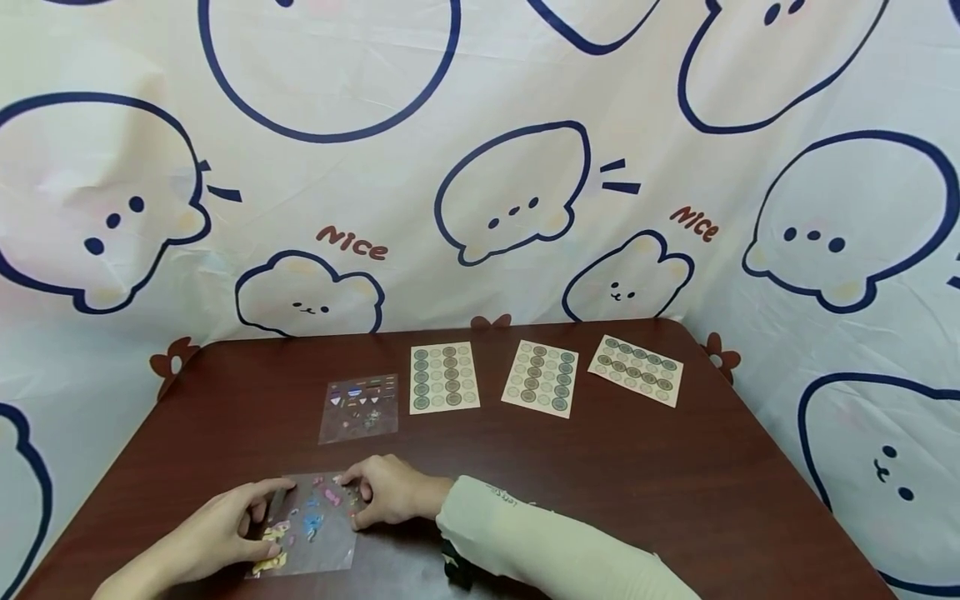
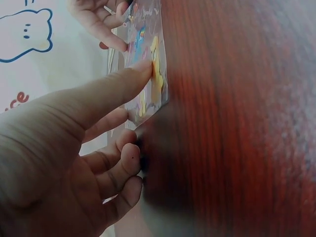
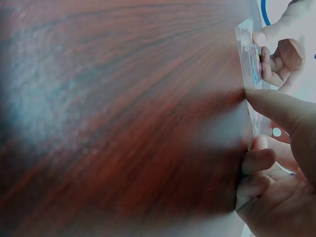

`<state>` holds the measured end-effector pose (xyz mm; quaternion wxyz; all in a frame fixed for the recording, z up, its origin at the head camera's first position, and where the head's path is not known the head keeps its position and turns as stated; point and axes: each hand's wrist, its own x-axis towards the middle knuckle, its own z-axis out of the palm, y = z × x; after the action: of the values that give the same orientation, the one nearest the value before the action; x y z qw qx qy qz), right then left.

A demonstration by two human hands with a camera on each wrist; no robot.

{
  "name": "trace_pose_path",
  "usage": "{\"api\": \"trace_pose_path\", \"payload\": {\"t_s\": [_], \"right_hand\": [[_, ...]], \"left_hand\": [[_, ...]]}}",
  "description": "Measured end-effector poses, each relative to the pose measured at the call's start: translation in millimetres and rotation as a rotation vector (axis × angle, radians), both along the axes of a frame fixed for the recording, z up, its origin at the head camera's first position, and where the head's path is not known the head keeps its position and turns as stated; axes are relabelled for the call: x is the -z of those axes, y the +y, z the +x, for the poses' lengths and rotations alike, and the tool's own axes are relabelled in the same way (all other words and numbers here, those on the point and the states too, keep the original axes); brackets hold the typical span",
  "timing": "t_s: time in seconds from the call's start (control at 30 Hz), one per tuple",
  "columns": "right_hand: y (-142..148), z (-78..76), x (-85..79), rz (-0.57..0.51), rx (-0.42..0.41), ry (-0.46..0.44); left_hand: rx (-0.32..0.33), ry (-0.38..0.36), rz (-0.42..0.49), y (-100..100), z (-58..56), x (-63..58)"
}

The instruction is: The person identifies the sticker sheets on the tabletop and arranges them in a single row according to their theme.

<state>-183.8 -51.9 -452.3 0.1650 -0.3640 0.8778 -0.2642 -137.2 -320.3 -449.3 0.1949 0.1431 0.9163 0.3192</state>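
Observation:
A clear sticker sheet [image 1: 326,552] lies on the table in front of me, bearing pink, blue and yellow stickers. My left hand [image 1: 217,529] is at its left side. The straight left thumb rests on the sheet by the yellow stickers [image 2: 157,74], and the index finger reaches the upper left corner. At the sheet's right edge is my right hand [image 1: 395,490], its index fingertip near the upper corner and its thumb lower down. A gap separates that thumb and index finger. The right wrist view shows the other right fingers [image 3: 256,185] bent against the table.
Beyond the hands lies another clear sticker sheet [image 1: 358,427] with small stickers. To its right are three cream sheets of round stickers, the left [image 1: 444,377], middle [image 1: 540,378] and right [image 1: 636,371]. A patterned cloth [image 1: 420,192] hangs around the brown table [image 1: 600,467].

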Motion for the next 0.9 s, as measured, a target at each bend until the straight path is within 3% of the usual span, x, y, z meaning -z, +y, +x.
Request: {"api": "trace_pose_path", "payload": {"t_s": [0.9], "right_hand": [[2.0,-0.7,-1.4,0.005,-0.033,-0.009]], "left_hand": [[0.005,0.03,0.03,-0.9,3.0,-0.6]]}}
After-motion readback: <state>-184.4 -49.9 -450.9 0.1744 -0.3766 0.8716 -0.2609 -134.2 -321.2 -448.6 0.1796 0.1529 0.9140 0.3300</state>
